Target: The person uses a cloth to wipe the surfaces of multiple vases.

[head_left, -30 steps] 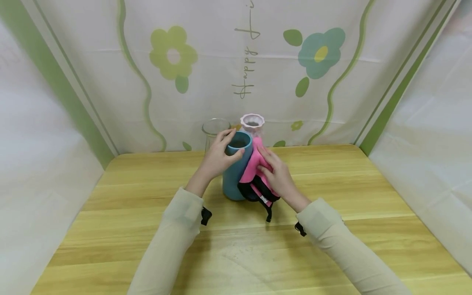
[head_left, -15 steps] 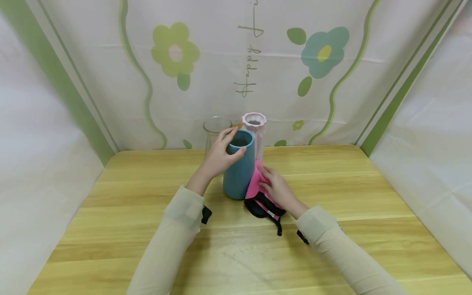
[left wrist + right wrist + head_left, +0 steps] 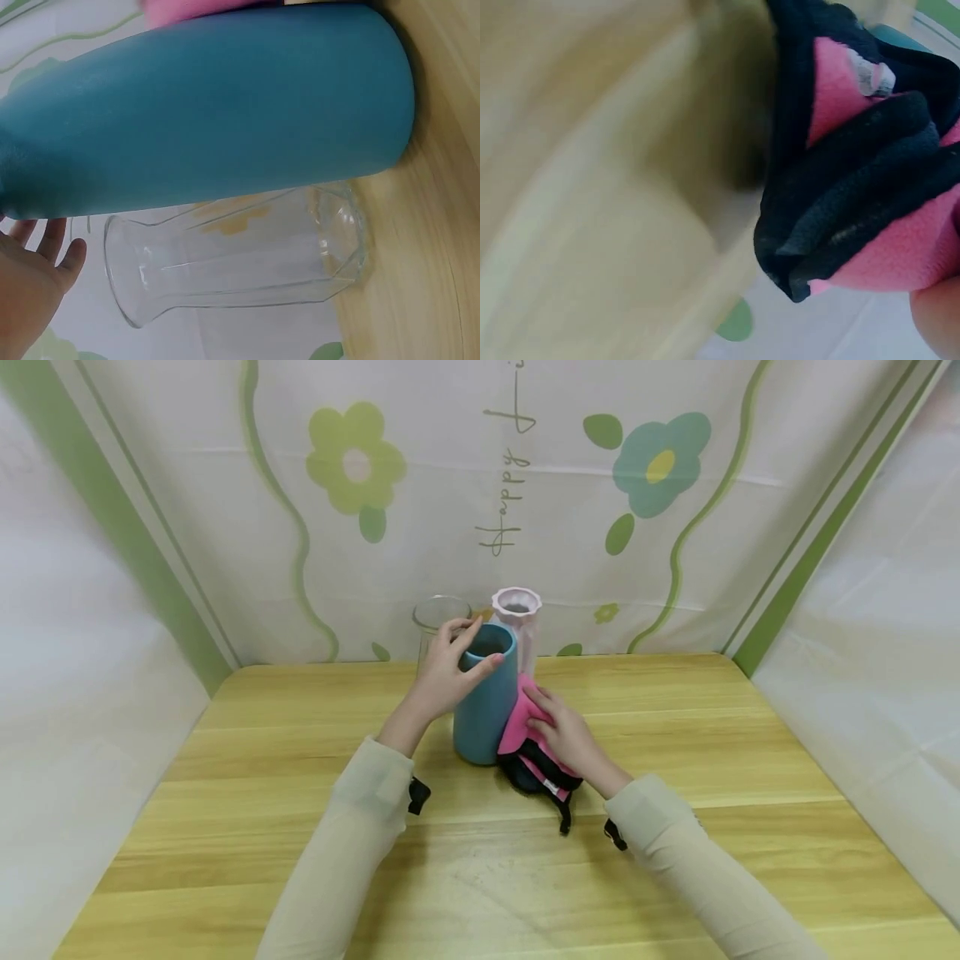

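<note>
A tall blue vase (image 3: 486, 710) stands upright on the wooden table. My left hand (image 3: 442, 672) holds it near the top, thumb on the near side of the rim and fingers at the far side; in the left wrist view only part of that hand (image 3: 34, 289) shows below the vase (image 3: 217, 112). On the vase's right side, my right hand (image 3: 562, 731) pinches a soft pink cloth (image 3: 517, 727) with black edging and a white tag, pressed against the wall. The right wrist view shows the bunched cloth (image 3: 900, 255) close up, with a fingertip at the edge.
Behind the blue vase stand a clear glass vase (image 3: 240, 262) at left and a pale pink vase with a scalloped rim (image 3: 517, 603) at right. A printed curtain (image 3: 450, 485) rises at the back edge of the wooden table (image 3: 300, 735).
My right hand slid the pink cloth down the blue vase's side, then slightly back up. My left hand has kept its hold, and the vase has stayed in place.
</note>
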`<state>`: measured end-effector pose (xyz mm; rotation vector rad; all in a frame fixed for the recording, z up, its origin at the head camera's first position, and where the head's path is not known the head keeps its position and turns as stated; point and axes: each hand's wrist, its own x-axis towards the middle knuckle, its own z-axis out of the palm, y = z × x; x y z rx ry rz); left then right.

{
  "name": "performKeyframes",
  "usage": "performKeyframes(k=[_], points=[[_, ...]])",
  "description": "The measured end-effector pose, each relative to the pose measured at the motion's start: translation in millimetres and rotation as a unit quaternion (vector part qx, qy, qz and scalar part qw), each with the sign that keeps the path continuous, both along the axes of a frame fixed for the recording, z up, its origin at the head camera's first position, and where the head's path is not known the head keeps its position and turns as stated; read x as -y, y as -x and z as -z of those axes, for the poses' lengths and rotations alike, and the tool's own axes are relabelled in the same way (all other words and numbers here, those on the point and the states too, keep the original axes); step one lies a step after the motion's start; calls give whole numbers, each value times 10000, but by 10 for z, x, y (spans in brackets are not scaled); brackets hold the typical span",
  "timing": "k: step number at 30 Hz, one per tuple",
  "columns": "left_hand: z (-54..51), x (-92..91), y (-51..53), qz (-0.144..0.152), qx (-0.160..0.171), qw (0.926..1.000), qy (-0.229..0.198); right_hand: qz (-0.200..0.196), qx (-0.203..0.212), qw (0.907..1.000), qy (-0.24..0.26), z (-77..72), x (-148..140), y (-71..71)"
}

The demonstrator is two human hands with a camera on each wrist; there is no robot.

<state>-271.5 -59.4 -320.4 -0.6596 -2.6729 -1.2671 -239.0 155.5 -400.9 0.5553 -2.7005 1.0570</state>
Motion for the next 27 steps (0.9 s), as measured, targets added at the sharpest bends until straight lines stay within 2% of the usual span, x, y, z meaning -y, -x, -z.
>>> performKeyframes(k=[4, 8, 14, 18, 22, 25, 27], points=[[-18, 13, 0, 5, 61, 10000, 19, 22, -480, 9977, 481, -149, 25, 12], [-29, 23, -2, 72, 62, 10000, 4, -11, -1027, 9910, 861, -280, 59, 19], [-53, 21, -17, 278, 107, 9995, -38, -21, -1268, 9850, 1168, -372, 102, 5], [-58, 13, -23, 384, 260, 9988, -138, -88, -1330, 9853, 1068, -326, 100, 8], [-44, 8, -21, 436, 373, 9981, -220, -139, -1249, 9881, 887, -212, 73, 20], [-31, 8, -17, 445, 351, 9981, -233, -131, -967, 9933, 627, -98, 36, 29], [-26, 6, -16, 417, 310, 9984, -217, -149, -625, 9972, 381, -27, 11, 26]])
